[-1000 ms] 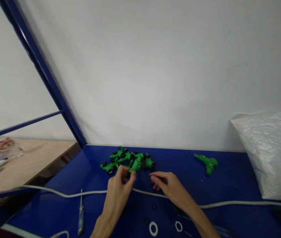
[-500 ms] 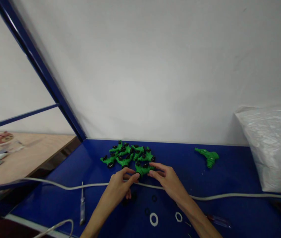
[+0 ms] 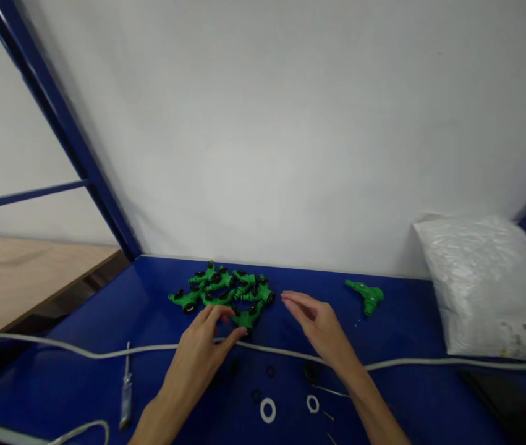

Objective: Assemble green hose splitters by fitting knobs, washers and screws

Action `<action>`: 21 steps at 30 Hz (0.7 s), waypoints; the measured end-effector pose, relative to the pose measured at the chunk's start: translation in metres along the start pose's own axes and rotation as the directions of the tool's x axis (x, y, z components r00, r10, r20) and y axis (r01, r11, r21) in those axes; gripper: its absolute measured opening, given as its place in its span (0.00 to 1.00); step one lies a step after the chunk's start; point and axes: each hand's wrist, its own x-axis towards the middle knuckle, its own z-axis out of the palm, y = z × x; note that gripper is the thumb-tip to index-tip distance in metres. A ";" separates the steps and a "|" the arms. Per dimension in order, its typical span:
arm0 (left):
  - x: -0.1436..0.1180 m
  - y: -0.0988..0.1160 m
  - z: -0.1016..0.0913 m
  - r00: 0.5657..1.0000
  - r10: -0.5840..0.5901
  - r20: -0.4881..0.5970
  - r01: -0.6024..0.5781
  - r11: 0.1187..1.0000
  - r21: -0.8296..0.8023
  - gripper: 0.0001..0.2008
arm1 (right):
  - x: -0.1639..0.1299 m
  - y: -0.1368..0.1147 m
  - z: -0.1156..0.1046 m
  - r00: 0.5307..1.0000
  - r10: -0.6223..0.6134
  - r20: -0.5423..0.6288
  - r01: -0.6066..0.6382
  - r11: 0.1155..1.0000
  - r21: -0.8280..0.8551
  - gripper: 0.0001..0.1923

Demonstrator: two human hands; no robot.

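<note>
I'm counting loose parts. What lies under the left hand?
The left hand rests over the white cable and touches one green fitting at its fingertips. The blue bench shows around it; any small rings beneath the palm are covered.
</note>
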 end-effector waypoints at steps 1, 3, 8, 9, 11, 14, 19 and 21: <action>-0.003 -0.001 -0.001 0.999 0.028 -0.027 -0.028 0.999 -0.031 0.13 | 0.002 0.003 -0.017 0.997 -0.008 -0.077 0.002 0.997 -0.077 0.22; -0.015 -0.005 -0.004 0.998 0.052 -0.032 -0.055 0.992 -0.116 0.13 | 0.005 0.015 -0.055 0.972 -0.016 -0.233 -0.041 0.970 -0.238 0.24; -0.062 -0.019 0.008 0.997 -0.001 0.081 0.018 0.977 -0.212 0.19 | 0.007 0.059 -0.127 0.884 0.016 -0.467 -0.283 0.814 -0.508 0.30; -0.071 -0.020 0.015 0.994 0.004 0.106 0.016 0.981 -0.193 0.20 | 0.009 0.067 -0.133 0.879 0.040 -0.475 -0.322 0.784 -0.531 0.31; -0.083 -0.017 0.028 0.987 0.037 0.157 -0.015 0.990 -0.140 0.22 | 0.014 0.080 -0.139 0.881 0.083 -0.465 -0.368 0.738 -0.565 0.33; -0.088 -0.004 0.043 0.976 0.100 0.194 -0.081 0.991 -0.104 0.25 | 0.025 0.087 -0.138 0.901 0.104 -0.421 -0.364 0.709 -0.604 0.27; -0.081 0.017 0.038 0.973 0.065 0.221 -0.012 0.973 -0.232 0.23 | 0.028 0.067 -0.134 0.899 0.066 -0.432 -0.341 0.724 -0.599 0.17; -0.074 0.023 0.029 0.989 0.045 0.143 0.006 0.943 -0.334 0.21 | 0.019 0.049 -0.124 0.904 0.023 -0.427 -0.293 0.762 -0.578 0.17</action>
